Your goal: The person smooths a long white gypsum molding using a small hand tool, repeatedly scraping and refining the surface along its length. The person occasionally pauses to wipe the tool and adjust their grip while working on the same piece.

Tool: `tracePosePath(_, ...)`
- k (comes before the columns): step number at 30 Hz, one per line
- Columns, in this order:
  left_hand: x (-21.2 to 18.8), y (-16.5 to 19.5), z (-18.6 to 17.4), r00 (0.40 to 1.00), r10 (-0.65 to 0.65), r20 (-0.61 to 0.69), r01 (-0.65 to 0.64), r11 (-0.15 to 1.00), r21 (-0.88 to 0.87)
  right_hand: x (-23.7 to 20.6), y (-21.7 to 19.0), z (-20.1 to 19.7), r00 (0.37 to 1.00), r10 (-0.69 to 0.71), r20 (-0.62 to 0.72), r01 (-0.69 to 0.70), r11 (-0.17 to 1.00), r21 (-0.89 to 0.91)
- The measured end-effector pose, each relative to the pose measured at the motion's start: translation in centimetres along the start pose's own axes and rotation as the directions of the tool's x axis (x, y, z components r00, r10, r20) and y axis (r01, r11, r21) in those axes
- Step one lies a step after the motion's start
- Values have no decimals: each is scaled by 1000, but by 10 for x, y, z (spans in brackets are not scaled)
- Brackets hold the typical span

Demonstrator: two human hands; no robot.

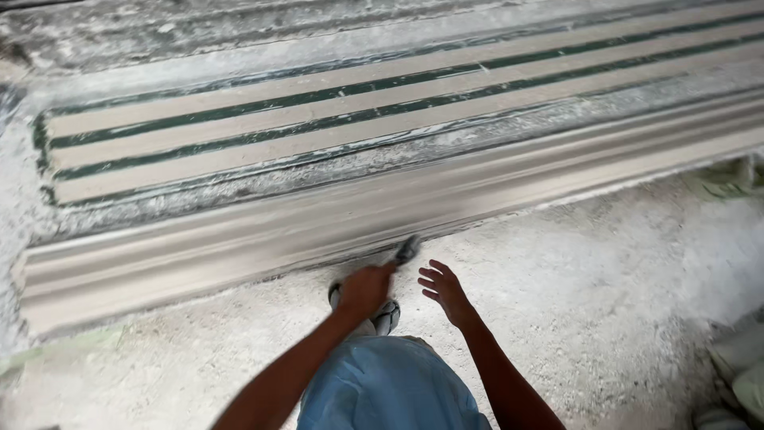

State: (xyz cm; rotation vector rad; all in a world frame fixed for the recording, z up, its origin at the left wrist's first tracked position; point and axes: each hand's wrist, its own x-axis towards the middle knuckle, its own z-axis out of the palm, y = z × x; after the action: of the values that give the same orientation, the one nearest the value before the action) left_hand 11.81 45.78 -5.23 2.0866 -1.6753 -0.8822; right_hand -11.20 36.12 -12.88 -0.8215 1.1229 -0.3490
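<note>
Looking down through the head camera, the person's left hand [364, 288] is clenched around the handle of a small dark-bladed scraping tool [407, 249], whose tip sits at the lower front edge of a long pale plaster moulding with stepped profiles [239, 239]. The right hand [443, 288] hangs just beside it, released, fingers spread and holding nothing, clear of both tool and moulding. Below the forearms a light blue trouser knee [386, 386] fills the bottom of the picture, and a grey-and-white shoe [386, 316] shows just under the left hand.

The work in hand appears to be trimming or scraping along the base of the moulding where it meets the bench. Judging from how the blade lies, the next stroke would call for keeping it flat to the edge and steady, since the profile above looks soft-edged and easily nicked; the blade itself is blurred, so its exact contact cannot be told.

Behind the moulding lies a long flat bed of cream strips set between thin dark green lines [334, 111], its margins crusted with white residue. The rough grey-white floor [605, 271] is dusted with plaster powder and crumbs. At the right edge lie pale crumpled sacks or cloths [736, 179], too cut off to identify.
</note>
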Motion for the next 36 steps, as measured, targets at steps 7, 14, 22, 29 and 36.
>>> tracePosePath(7,11,40,-3,1000,0,8,1,999,-49,-19,-8,-27,986,-42,-161,46,999,18)
tracePosePath(14,38,69,9,998,-37,56,36,999,14,-24,-15,-46,974,-40,-221,44,999,14)
tracePosePath(22,71,122,31,999,8,-33,-11,998,-70,-6,-42,-95,980,-44,-196,25,995,-99)
tracePosePath(29,119,183,74,997,11,-74,-12,1000,-15,4,-52,-188,983,-131,-127,80,935,-345)
tracePosePath(36,207,309,156,999,-28,-15,28,999,-17,9,-86,-325,987,-126,-97,91,948,-306)
